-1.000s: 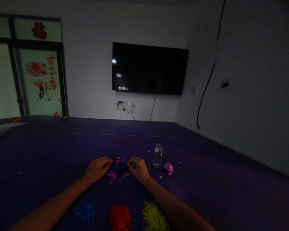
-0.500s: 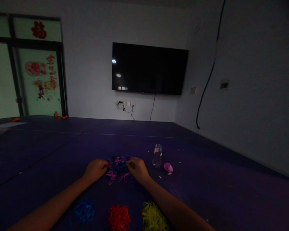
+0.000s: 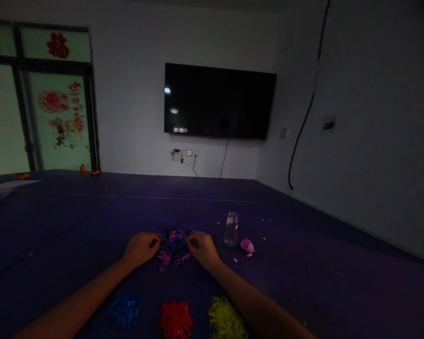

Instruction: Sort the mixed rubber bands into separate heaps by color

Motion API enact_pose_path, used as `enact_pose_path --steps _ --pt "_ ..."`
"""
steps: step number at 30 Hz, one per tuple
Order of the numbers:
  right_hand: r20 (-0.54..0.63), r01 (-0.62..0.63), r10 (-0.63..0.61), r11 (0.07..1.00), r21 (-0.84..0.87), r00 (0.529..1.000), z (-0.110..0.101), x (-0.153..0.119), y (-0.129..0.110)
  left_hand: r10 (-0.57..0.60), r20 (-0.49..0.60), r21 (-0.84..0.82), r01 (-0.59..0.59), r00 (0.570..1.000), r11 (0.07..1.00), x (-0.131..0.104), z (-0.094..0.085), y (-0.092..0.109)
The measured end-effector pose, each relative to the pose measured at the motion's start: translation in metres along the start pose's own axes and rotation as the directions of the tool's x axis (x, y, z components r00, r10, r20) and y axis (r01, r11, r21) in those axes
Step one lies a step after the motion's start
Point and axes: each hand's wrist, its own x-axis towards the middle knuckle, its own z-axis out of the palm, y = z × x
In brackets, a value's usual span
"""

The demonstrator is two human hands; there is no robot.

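Head view, and it's a small shift: against one second ago, the left hand [image 3: 142, 249] has eased back a touch toward the left of the mixed pile [image 3: 177, 245], showing more of the pink loops along that edge, while the right hand [image 3: 202, 249] sits practically where it was. Both forearms now, left forearm [image 3: 88, 301] and right forearm [image 3: 254, 308], run up from the near side and angle inward, wrists low, backs of the hands upward, with the pink, purple and dark loops of the pile between them. Left thumb and index finger curl toward each other around a little gap, tips at the pile's left edge; right thumb and fingers are bent close together, tips at its right edge. Whether either one is pinching a loop, you can't tell in this dim light. The pile lies on the table [image 3: 304, 263]; nearer than it sit the blue pile [image 3: 125, 310], red pile [image 3: 175, 320] and yellow pile [image 3: 227, 320], and off to its right stand the clear bottle [image 3: 231, 233] and a pink cup-shaped piece [image 3: 247, 246].
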Motion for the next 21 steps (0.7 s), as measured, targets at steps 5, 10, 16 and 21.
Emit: enact_pose_path --steps 5,10,16,21 --pt "0.004 -0.001 0.001 1.0 -0.002 1.0 -0.001 0.001 -0.001 -0.014 0.071 0.033 0.012 0.997 0.999 -0.002 -0.005 0.005" --pt "0.01 -0.008 0.008 1.0 -0.005 1.0 0.0 0.0 0.0 0.009 0.085 0.007 -0.009 0.996 1.0 0.0 -0.004 0.002" --pt "0.019 -0.006 0.006 1.0 -0.019 1.0 0.002 0.0 0.004 0.102 0.061 -0.089 -0.097 0.993 0.991 0.0 0.004 -0.004" --pt "0.016 0.002 -0.001 1.0 -0.027 1.0 0.002 0.0 0.004 0.18 0.089 -0.094 -0.171 0.98 0.981 0.0 0.005 -0.004"
